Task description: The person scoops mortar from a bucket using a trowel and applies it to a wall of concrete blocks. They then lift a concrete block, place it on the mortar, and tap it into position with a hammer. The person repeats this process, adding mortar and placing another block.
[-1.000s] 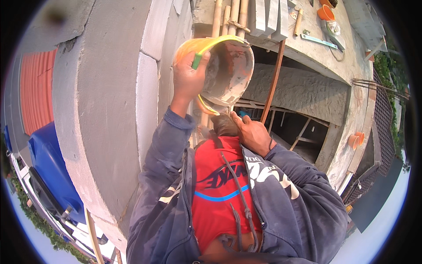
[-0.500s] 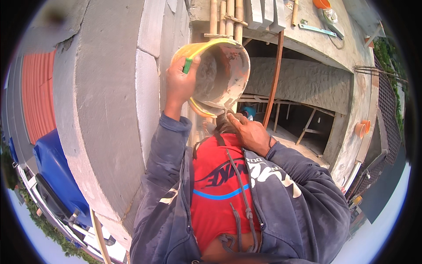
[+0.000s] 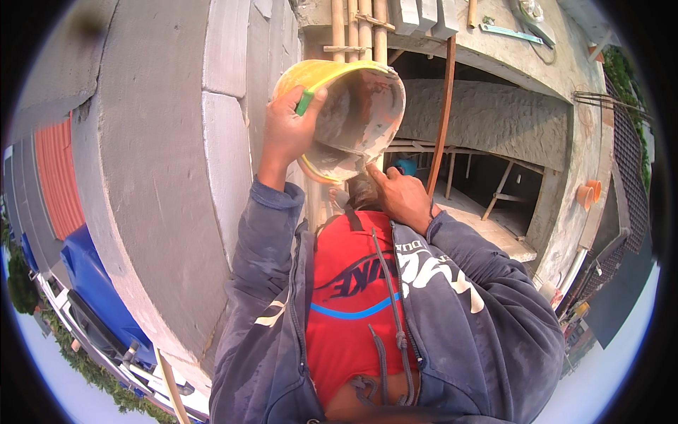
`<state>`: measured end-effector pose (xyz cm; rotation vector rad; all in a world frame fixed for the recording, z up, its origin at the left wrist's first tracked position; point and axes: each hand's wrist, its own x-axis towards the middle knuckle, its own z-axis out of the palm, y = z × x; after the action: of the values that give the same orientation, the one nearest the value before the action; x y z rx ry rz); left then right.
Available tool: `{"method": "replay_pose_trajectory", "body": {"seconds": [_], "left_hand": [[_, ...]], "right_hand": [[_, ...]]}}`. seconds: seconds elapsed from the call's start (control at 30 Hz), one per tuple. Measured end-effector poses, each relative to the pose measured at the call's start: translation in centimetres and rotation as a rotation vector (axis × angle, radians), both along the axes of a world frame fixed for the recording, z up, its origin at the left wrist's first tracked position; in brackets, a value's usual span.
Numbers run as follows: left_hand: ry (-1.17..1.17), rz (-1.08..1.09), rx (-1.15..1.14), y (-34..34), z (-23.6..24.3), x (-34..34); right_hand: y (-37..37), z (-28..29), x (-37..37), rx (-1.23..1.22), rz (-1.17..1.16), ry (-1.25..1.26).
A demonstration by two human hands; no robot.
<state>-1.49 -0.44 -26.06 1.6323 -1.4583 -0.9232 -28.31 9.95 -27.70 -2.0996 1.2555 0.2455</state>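
Observation:
A yellow bucket (image 3: 387, 106), its inside smeared with grey mortar, is tipped with its mouth toward me and to the right. My left hand (image 3: 286, 131) is closed on its left side, and a short green piece (image 3: 304, 103) shows beside the thumb. Inside, near the lower lip, lies a flat grey shape (image 3: 335, 160), either mortar or a blade; I cannot tell which. At that lip is my right hand (image 3: 406, 200), its index finger stretched to the rim and the others curled. Whatever those curled fingers hold is hidden.
To the left rises a grey block wall (image 3: 159, 162). Bamboo poles (image 3: 353, 32) and grey beams (image 3: 427, 18) lie ahead. A reddish-brown upright bar (image 3: 443, 116) stands before a dark opening with props on the right. Beyond are a level (image 3: 512, 33), orange pots (image 3: 590, 194) and a blue tank (image 3: 102, 283).
The bucket has turned a little, and more of the flat grey shape inside shows. My right hand has shifted slightly upward at the lip. My left hand keeps its hold.

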Motion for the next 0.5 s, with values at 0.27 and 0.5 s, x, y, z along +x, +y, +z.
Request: {"method": "replay_pose_trajectory", "body": {"seconds": [0.27,0.5], "left_hand": [[-0.046,-0.004,0.003,-2.2,-0.5,-0.4],[0.018,0.076,0.096,-4.2,-0.8,-0.9]], "right_hand": [[-1.1,-1.2,-1.4,0.002,0.028,-0.147],[-2.2,0.0,-1.0,0.056,-0.062,-0.207]]}}
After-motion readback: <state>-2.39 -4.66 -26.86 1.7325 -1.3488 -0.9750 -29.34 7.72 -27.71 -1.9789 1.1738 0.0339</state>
